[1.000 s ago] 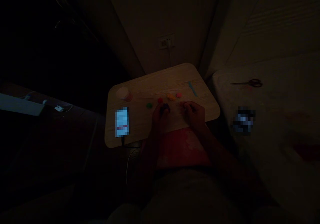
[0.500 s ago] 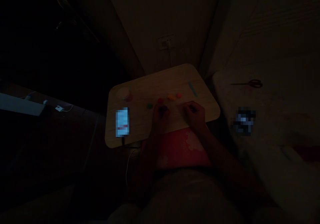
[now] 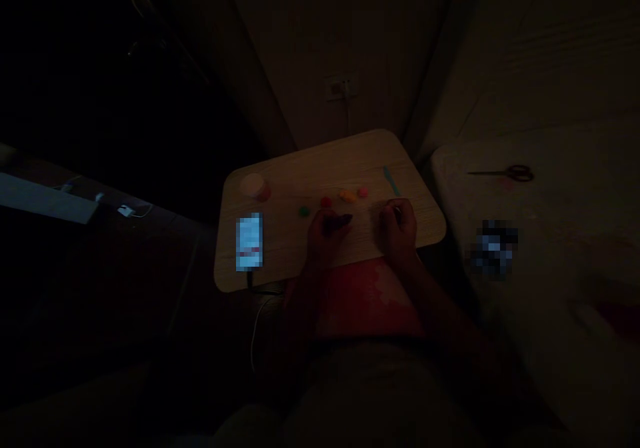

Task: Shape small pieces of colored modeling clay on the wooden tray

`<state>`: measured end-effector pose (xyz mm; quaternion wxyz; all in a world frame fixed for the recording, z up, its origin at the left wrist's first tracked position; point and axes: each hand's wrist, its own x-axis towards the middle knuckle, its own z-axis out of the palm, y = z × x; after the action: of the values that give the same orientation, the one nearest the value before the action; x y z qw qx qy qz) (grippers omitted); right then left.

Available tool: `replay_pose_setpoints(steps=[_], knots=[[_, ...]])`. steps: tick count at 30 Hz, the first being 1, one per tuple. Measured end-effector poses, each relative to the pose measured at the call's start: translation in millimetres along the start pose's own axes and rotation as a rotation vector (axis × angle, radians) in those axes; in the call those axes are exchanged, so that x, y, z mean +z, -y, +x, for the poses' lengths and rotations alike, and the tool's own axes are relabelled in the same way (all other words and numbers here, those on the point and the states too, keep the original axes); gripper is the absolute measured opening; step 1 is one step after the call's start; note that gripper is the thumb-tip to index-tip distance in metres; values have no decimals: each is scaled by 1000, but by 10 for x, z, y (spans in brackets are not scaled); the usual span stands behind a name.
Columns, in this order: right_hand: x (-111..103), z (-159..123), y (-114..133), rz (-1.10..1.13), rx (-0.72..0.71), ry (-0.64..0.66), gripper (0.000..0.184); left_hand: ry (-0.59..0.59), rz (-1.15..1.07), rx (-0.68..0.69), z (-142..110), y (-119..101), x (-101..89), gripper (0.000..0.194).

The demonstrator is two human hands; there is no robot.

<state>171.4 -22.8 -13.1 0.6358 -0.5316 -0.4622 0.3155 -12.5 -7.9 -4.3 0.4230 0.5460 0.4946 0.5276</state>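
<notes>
Over the front part of a small wooden table (image 3: 295,171), my left hand (image 3: 320,241) is closed on a dark purple lump (image 3: 342,221) that looks like modelling clay. My right hand (image 3: 401,233) is apart from it, to the right, with its fingers curled together; what they hold, if anything, is too dark to make out. Behind my hands lie small soft-looking lumps: a green one (image 3: 304,212), a red one (image 3: 326,202), an orange one (image 3: 347,196) and a pink one (image 3: 363,192). A flat light-blue strip (image 3: 392,181) rests beyond my right hand.
A tub with a pale lid (image 3: 254,187) stands at the table's back left. In front of it lies a lit phone (image 3: 249,241) with a cable. Scissors (image 3: 517,173) lie on the pale surface at right, near a blurred-out object (image 3: 494,248). The room is very dark.
My right hand has shifted slightly right, away from my left. The purple lump now sticks out further from my left fingers. The whole view has moved a little.
</notes>
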Motion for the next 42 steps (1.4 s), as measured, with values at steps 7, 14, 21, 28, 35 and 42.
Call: replay_pose_setpoints(steps=[7,14,21,28,35,42], knots=[[13,-7,45,10,-25,-62,17,0,-27,1,-6,-37,14,39],[43,-27,0,104,121,-73,21,2,-35,-26,6,-8,8,40],[23,-11,6,54,36,-46,16,30,-46,-71,-5,-41,-2,41],[25,-14,-39,22,73,-28,16,17,-3,-87,2,-86,4,38],[0,-9,24,-4,63,6,28,5,-12,-79,1,-75,12,35],[5,-1,11,93,65,56,12,13,-3,-56,-1,-37,0,38]])
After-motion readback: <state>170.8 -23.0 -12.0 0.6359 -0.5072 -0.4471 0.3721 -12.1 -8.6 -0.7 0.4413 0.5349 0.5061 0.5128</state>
